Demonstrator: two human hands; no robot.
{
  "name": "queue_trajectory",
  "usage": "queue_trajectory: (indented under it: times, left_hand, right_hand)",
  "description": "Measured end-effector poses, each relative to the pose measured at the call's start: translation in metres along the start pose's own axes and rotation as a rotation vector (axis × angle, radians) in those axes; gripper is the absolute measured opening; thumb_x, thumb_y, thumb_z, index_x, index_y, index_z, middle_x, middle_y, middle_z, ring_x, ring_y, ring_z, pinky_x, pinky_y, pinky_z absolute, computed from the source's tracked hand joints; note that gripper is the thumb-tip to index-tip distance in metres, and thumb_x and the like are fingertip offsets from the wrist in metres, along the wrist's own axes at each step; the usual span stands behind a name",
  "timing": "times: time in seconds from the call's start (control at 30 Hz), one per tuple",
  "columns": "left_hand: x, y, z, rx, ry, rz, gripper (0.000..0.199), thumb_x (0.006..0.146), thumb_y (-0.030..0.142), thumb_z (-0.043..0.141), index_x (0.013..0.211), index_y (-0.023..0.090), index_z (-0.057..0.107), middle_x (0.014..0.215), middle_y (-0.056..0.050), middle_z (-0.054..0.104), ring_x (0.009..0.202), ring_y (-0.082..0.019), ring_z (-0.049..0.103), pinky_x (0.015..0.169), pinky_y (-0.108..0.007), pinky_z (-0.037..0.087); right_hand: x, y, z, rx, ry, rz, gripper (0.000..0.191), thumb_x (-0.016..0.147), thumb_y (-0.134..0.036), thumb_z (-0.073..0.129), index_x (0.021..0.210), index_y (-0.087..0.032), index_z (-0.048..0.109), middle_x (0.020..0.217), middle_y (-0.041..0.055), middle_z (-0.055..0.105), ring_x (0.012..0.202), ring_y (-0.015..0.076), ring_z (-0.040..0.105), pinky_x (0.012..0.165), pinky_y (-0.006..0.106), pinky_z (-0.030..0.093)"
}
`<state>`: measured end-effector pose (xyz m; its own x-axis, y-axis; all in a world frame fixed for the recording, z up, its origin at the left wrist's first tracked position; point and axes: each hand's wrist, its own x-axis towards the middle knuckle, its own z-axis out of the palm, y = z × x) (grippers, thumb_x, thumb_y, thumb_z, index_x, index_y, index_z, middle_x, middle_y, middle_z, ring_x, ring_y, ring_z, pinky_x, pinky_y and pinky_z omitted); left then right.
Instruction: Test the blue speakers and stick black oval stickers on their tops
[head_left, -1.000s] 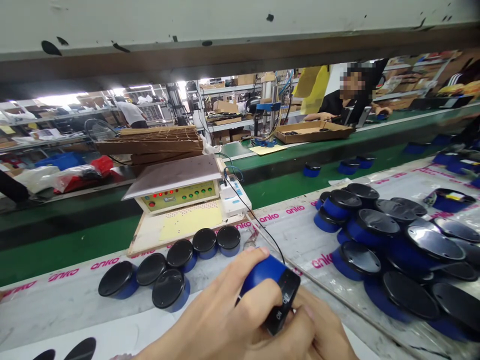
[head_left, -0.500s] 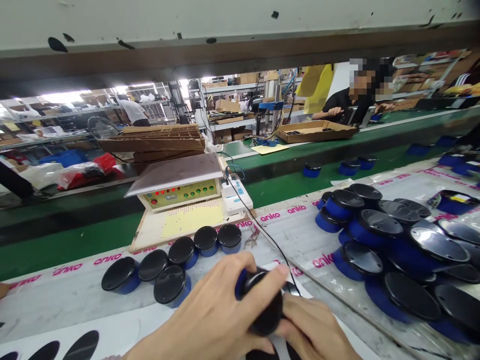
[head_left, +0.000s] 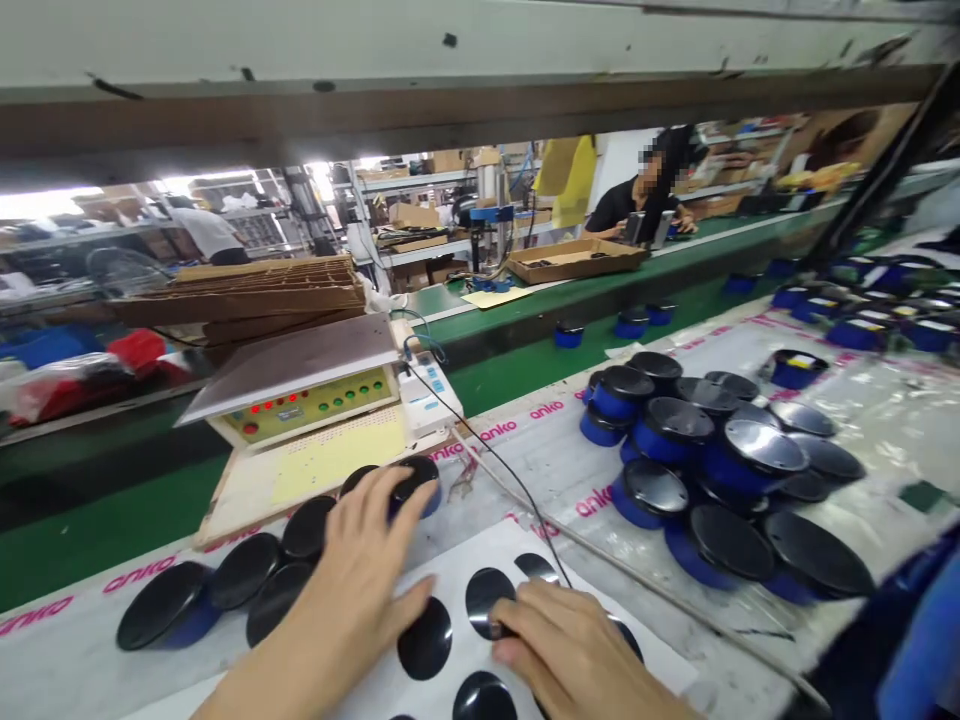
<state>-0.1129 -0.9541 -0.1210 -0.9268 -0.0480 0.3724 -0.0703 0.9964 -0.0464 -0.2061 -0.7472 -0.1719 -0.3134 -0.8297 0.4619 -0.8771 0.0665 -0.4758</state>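
Note:
My left hand reaches over a row of blue round containers with black tops, fingers spread and thumb apart. Its fingertips are at the rightmost container of that row and partly cover it. Whether they touch it, I cannot tell. Below, a white sheet carries several glossy black discs. My right hand is over this sheet with fingers curled, thumb and forefinger pinching at the lower right edge of a black disc. Another black disc lies between my two hands.
A heap of blue containers with black tops stands on the right. A control box with red lights sits behind the row. A cable and a thin rod cross the bench. Beyond the green conveyor, a person works near a cardboard tray.
My hands have come apart, and the container they held no longer shows between them. My left hand has moved left to the row; my right is at the sheet. The view has swung right.

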Motion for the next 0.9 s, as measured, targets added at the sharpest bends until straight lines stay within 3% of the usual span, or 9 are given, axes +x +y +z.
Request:
queue_trajectory:
  times: [0.13, 0.2, 0.3, 0.4, 0.5, 0.57, 0.63, 0.77, 0.9]
  left_hand:
    - [0.085, 0.086, 0.023, -0.560, -0.090, 0.225, 0.056, 0.078, 0.019, 0.062, 0.130, 0.014, 0.043, 0.135, -0.017, 0.041, 0.126, -0.034, 0.037, 0.104, -0.053, 0.034]
    - [0.122, 0.125, 0.045, -0.789, -0.166, 0.239, 0.070, 0.068, 0.013, 0.069, 0.131, 0.006, 0.040, 0.131, -0.020, 0.045, 0.123, -0.037, 0.041, 0.103, -0.053, 0.035]
    - [0.152, 0.152, 0.071, -0.921, -0.207, 0.158, 0.059, 0.069, 0.019, 0.072, 0.121, 0.007, 0.049, 0.113, -0.014, 0.058, 0.108, -0.034, 0.056, 0.092, -0.051, 0.046]
    - [0.148, 0.134, 0.065, -1.081, -0.216, 0.023, 0.054, 0.072, 0.033, 0.071, 0.117, 0.012, 0.050, 0.109, -0.010, 0.059, 0.101, -0.030, 0.060, 0.087, -0.048, 0.050]
    - [0.120, 0.089, 0.031, -1.296, -0.306, -0.048, 0.053, 0.079, 0.047, 0.062, 0.120, 0.016, 0.050, 0.109, -0.009, 0.062, 0.093, -0.024, 0.065, 0.079, -0.039, 0.055]
    - [0.095, 0.060, 0.005, -1.643, -0.445, -0.173, 0.051, 0.081, 0.046, 0.062, 0.122, 0.017, 0.051, 0.110, -0.010, 0.063, 0.092, -0.021, 0.065, 0.080, -0.034, 0.054]
    - [0.071, 0.039, -0.017, -1.970, -0.491, -0.366, 0.057, 0.074, 0.039, 0.072, 0.123, 0.019, 0.052, 0.111, -0.010, 0.062, 0.092, -0.019, 0.064, 0.084, -0.032, 0.052]
    - [0.036, 0.023, -0.033, -2.154, -0.350, -0.609, 0.047, 0.073, 0.032, 0.072, 0.116, 0.019, 0.058, 0.108, -0.008, 0.063, 0.089, -0.016, 0.062, 0.076, -0.026, 0.052]
    - [0.020, 0.023, -0.034, -2.205, -0.367, -0.666, 0.039, 0.083, 0.040, 0.055, 0.113, 0.015, 0.059, 0.101, -0.010, 0.064, 0.085, -0.019, 0.063, 0.075, -0.031, 0.051]
  right_hand:
    - [-0.003, -0.007, 0.018, -0.151, -0.064, -0.086, 0.022, 0.093, -0.025, 0.049, 0.114, -0.020, 0.055, 0.112, 0.0063, 0.063, 0.108, 0.0212, 0.054, 0.094, 0.033, 0.041]
    - [-0.006, -0.007, 0.025, -0.201, -0.059, -0.128, 0.017, 0.093, -0.029, 0.050, 0.105, -0.020, 0.058, 0.098, 0.0042, 0.065, 0.097, 0.0192, 0.056, 0.094, 0.035, 0.039]
    - [-0.013, -0.006, 0.024, -0.173, -0.061, -0.182, 0.022, 0.095, -0.034, 0.046, 0.084, -0.019, 0.058, 0.072, -0.0008, 0.058, 0.075, 0.0141, 0.053, 0.086, 0.032, 0.041]
    - [-0.019, -0.006, 0.006, 0.060, -0.005, -0.227, 0.035, 0.100, -0.032, 0.029, 0.080, -0.019, 0.054, 0.065, -0.0018, 0.054, 0.067, 0.0110, 0.050, 0.074, 0.027, 0.041]
    - [-0.020, -0.007, -0.025, 0.363, 0.131, -0.111, 0.042, 0.100, -0.039, 0.023, 0.076, -0.019, 0.051, 0.065, 0.0005, 0.051, 0.066, 0.0123, 0.051, 0.066, 0.026, 0.043]
    - [-0.014, -0.008, -0.044, 0.427, 0.215, 0.041, 0.036, 0.099, -0.039, 0.032, 0.073, -0.019, 0.049, 0.067, 0.0014, 0.050, 0.066, 0.0138, 0.051, 0.061, 0.026, 0.042]
    - [-0.002, -0.008, -0.057, 0.399, 0.254, 0.130, 0.030, 0.097, -0.030, 0.038, 0.071, -0.020, 0.047, 0.066, 0.0003, 0.048, 0.065, 0.0135, 0.049, 0.059, 0.025, 0.040]
    - [0.026, -0.013, -0.057, 0.363, 0.213, 0.064, 0.025, 0.096, -0.022, 0.040, 0.072, -0.020, 0.047, 0.065, -0.0018, 0.047, 0.064, 0.0122, 0.045, 0.064, 0.025, 0.039]
    - [0.038, -0.025, -0.046, 0.365, 0.125, 0.034, 0.022, 0.095, -0.020, 0.042, 0.074, -0.020, 0.047, 0.068, -0.0025, 0.047, 0.066, 0.0118, 0.046, 0.070, 0.027, 0.038]
